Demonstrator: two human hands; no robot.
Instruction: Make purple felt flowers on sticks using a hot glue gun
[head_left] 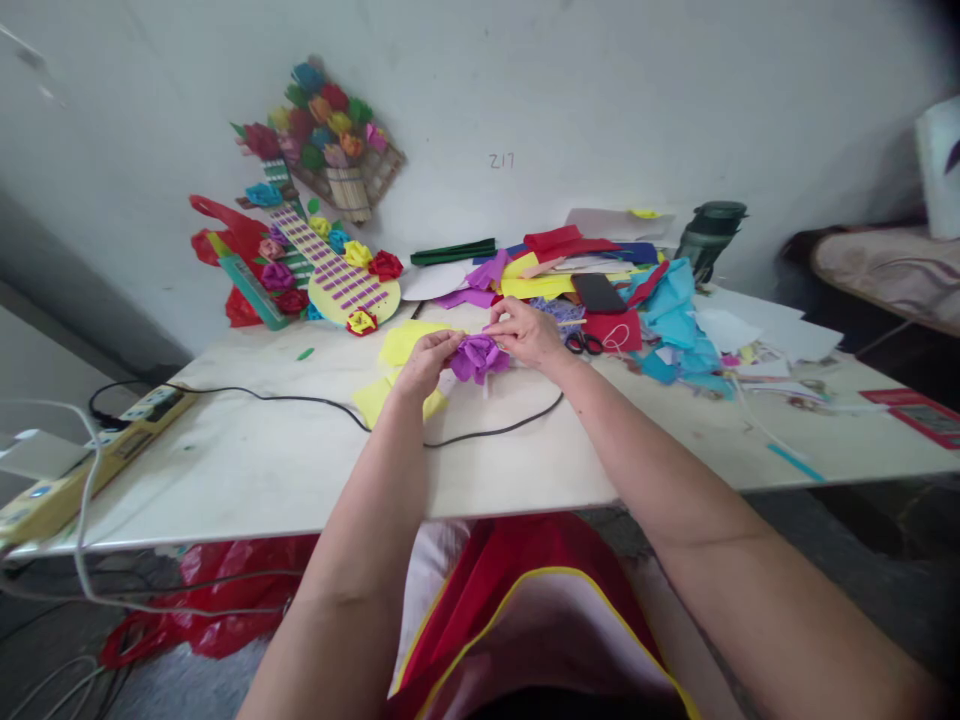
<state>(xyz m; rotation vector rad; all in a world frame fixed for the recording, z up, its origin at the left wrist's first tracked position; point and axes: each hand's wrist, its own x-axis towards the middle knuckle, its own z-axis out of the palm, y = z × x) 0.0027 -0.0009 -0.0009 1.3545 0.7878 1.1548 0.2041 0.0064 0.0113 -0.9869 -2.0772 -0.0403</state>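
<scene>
A purple crepe-paper flower (pixel 478 360) is between my two hands, just above the table. My left hand (pixel 429 364) pinches its left side with closed fingers. On the flower's right edge, my right hand (pixel 527 332) grips a petal between thumb and fingers. A thin pale stick (pixel 574 323) pokes out to the right from behind my right hand; whether the fingers hold it I cannot tell. Yellow crepe-paper pieces (pixel 397 345) lie beneath and beside my left hand.
Black scissors (pixel 584 344), a dark phone (pixel 598 293), coloured paper scraps (pixel 671 320) and a dark bottle (pixel 709 240) lie or stand to the right. A paper-flower guitar (pixel 349 285) leans at the back left. A black cord (pixel 300 397) crosses the table from a power strip (pixel 112 460).
</scene>
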